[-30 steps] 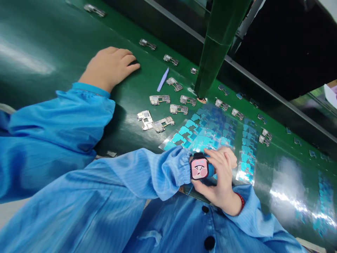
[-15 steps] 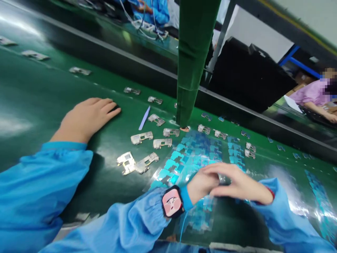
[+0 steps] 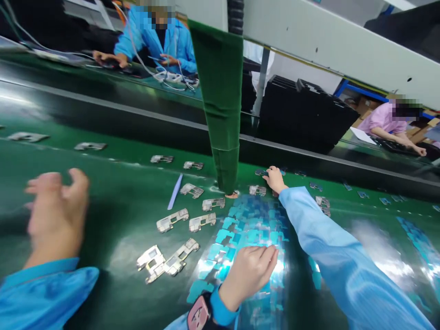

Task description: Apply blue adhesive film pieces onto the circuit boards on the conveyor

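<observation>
My left hand (image 3: 249,270), with a smartwatch (image 3: 200,314) and blue wristband, hovers over a clear sheet of shiny blue die-cut film pieces (image 3: 223,236). Its fingers are curled in a pinch; anything inside is hidden. Farther back, my right hand (image 3: 276,180) reaches to the far row, fingertips bent down onto the right end of a small flat blue-faced metal part (image 3: 261,173). Several flat silver metal parts with cut-outs (image 3: 202,222) lie left of the film. One silver part (image 3: 257,190) lies just in front of my right hand.
A co-worker's blurred hand (image 3: 57,211) is raised at the left. Purple tweezers (image 3: 175,191) lie among the parts. A green-wrapped post (image 3: 223,114) rises behind the film. Another film strip (image 3: 417,252) is at right. Two people sit beyond the bench.
My hands have parted: the right has gone from beside the left to the far row, while the left stays over the film. The co-worker's hand has lifted off the surface. The view has shifted upward.
</observation>
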A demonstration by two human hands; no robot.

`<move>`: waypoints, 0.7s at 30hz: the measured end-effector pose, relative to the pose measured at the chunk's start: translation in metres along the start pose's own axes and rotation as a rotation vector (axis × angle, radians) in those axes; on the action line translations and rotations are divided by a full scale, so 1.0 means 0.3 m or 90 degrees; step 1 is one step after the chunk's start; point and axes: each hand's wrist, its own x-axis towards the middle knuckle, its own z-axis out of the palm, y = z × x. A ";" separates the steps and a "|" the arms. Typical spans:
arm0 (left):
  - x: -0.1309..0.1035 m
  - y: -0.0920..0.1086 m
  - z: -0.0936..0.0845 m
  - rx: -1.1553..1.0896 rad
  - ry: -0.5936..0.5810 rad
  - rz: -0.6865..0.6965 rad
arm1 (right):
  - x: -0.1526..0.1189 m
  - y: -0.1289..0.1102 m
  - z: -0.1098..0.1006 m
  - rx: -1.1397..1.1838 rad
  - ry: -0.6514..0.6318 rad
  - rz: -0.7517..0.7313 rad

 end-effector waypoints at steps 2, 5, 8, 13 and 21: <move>-0.010 -0.008 0.002 -0.010 -0.011 0.001 | 0.005 0.023 0.019 -0.027 -0.007 -0.011; -0.018 -0.008 0.001 -0.019 -0.026 0.002 | 0.007 0.062 0.021 -0.055 -0.015 -0.031; -0.018 -0.006 -0.002 -0.018 -0.031 0.003 | 0.005 0.094 0.013 -0.065 -0.008 -0.061; -0.022 -0.008 -0.007 -0.017 -0.048 -0.007 | -0.020 0.140 -0.001 -0.048 -0.018 -0.152; -0.005 -0.008 -0.031 -0.023 -0.076 -0.021 | 0.072 0.015 -0.045 0.057 -0.025 -0.228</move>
